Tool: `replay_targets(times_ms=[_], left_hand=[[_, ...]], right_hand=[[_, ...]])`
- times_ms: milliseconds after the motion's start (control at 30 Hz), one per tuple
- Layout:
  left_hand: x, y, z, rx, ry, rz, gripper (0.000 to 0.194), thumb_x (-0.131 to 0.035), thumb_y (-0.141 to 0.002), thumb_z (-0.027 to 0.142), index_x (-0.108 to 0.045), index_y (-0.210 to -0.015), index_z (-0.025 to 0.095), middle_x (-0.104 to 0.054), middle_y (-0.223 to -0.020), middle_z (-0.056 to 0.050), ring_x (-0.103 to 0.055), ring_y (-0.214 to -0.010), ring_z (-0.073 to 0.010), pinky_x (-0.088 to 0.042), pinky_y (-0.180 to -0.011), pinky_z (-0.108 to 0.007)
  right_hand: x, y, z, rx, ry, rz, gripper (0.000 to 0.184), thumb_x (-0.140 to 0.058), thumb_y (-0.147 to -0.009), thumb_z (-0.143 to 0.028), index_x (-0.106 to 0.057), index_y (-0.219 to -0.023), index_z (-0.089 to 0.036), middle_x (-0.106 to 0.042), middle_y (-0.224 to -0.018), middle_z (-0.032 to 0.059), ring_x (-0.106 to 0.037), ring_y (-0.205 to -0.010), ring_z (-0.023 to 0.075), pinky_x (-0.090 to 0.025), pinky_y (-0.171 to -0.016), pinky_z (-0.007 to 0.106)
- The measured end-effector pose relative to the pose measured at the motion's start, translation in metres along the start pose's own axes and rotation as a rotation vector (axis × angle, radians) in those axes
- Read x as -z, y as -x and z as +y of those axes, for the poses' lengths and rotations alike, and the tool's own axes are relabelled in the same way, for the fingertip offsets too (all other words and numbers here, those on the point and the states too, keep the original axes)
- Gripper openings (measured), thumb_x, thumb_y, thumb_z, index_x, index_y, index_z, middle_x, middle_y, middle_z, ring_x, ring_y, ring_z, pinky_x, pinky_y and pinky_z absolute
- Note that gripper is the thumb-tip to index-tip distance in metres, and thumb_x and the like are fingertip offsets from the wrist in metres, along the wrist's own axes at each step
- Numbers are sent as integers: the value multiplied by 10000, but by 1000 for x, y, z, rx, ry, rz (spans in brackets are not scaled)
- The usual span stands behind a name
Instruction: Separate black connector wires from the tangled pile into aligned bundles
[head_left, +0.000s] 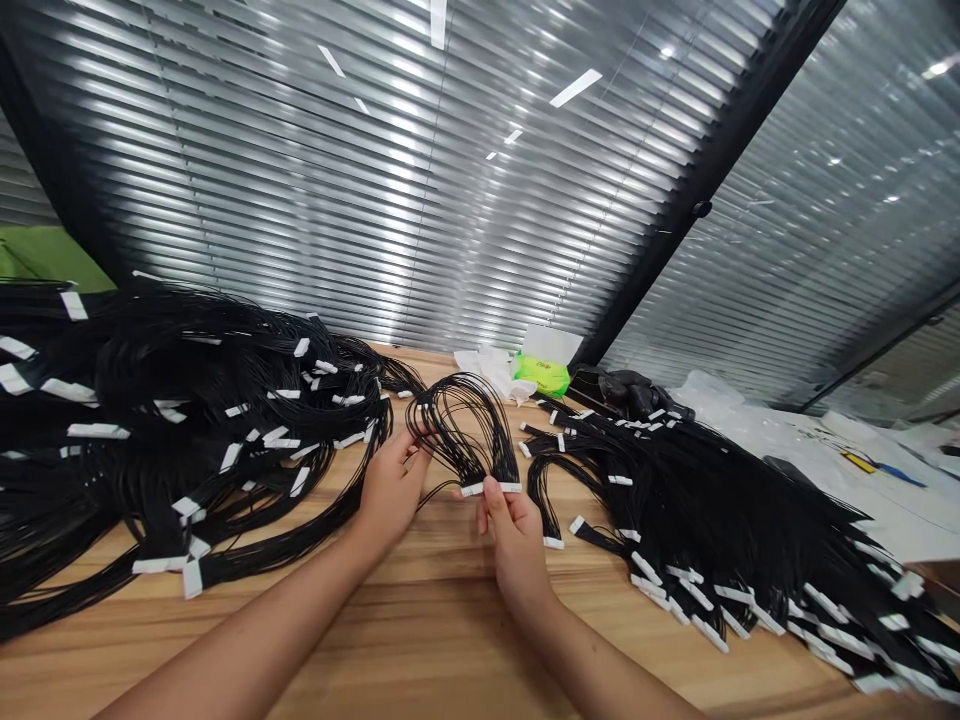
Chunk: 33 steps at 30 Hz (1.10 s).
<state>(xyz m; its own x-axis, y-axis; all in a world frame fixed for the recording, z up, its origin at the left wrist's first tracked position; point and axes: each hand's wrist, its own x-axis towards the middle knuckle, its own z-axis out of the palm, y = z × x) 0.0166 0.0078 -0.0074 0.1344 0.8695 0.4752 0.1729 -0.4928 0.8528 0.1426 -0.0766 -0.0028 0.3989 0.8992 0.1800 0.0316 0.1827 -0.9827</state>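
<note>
A black wire harness [480,405] arches up in a loop between my two hands, above the wooden table. My right hand [514,535] pinches the white connector [510,488] at its near end, thumb on top. At the loop's left side, my left hand [395,475] has its fingers closed around the wires, and its fingertips are partly hidden behind them. One thin wire strays from the connector down toward my left wrist.
A large heap of black harnesses [225,370] with white connectors fills the left side. Another pile [697,500] spreads over the right. Behind stand a green tissue pack [541,375] and crumpled white paper [491,370]. A yellow-and-blue tool [881,467] lies far right. Blinds [360,180] rise at the back.
</note>
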Motion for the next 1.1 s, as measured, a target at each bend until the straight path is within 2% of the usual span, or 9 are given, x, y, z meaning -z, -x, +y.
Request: replay_targets(times_ms=[167, 333, 467, 567, 733, 833, 933, 1100], left_hand=[[1, 4, 1, -54, -68, -94, 268, -504, -902, 381, -694, -924, 192, -691, -973, -69, -604, -996, -221, -444, -914, -346], [0, 3, 2, -25, -24, -54, 263, -516, -889, 362, -697, -817, 186, -700, -876, -56, -624, -925, -213, -470, -852, -334], [-1, 1, 2, 43, -50, -40, 235, -551, -861, 357, -708, -865, 182, -714, -911, -47, -627, -861, -205, -477, -792, -322], [-1, 1, 1, 68, -53, -61, 229, -541, -867, 335, -703, -892, 174, -716, -936, -58, -631, -877, -209, -482, -810, -330], [0, -1, -1, -124, -85, -45, 229, -523, -877, 277, -687, -1024, 213, -652, -1179, -77, -566, -1123, -229, -438, -973, -387], [2, -1, -1, -190, -128, -84, 218, -516, -872, 263, -705, -973, 221, -678, -1101, -69, -576, -1073, -231, -433, -978, -413], [2, -1, -2, -171, -99, -130, 227, -494, -881, 267, -708, -939, 215, -693, -1034, -69, -588, -1027, -228, -435, -968, -412], [0, -1, -2, -53, -15, -73, 232, -490, -893, 310, -676, -937, 179, -687, -1015, -78, -599, -976, -218, -453, -904, -371]], right_hand=[[-1, 1, -4, -6, 8, -21, 540, -544, -781, -653, -440, -486, -213, -409, -472, -27, -384, -492, 121, -362, -523, 264], [-3, 0, -7, -11, 12, -15, 538, -554, -768, -659, -446, -483, -216, -419, -470, -24, -388, -490, 125, -376, -520, 264], [-3, -1, -5, -30, 4, -9, 544, -560, -759, -664, -453, -474, -213, -426, -467, -23, -394, -493, 125, -375, -529, 263], [-3, -2, -4, -54, -3, 4, 543, -571, -754, -658, -455, -469, -211, -428, -466, -23, -395, -491, 124, -372, -532, 263], [-4, 0, -3, -42, 8, 3, 529, -565, -769, -642, -460, -477, -214, -440, -469, -21, -411, -494, 129, -383, -532, 265], [-4, 1, -3, -35, 22, -26, 523, -571, -767, -639, -462, -484, -212, -447, -465, -22, -412, -487, 126, -375, -526, 263], [-3, 2, -3, -38, 16, -42, 515, -585, -755, -641, -463, -498, -211, -449, -469, -26, -410, -480, 121, -370, -522, 263], [-3, 3, -2, -45, -7, -25, 499, -589, -754, -640, -461, -528, -214, -442, -485, -35, -407, -493, 123, -366, -534, 267]])
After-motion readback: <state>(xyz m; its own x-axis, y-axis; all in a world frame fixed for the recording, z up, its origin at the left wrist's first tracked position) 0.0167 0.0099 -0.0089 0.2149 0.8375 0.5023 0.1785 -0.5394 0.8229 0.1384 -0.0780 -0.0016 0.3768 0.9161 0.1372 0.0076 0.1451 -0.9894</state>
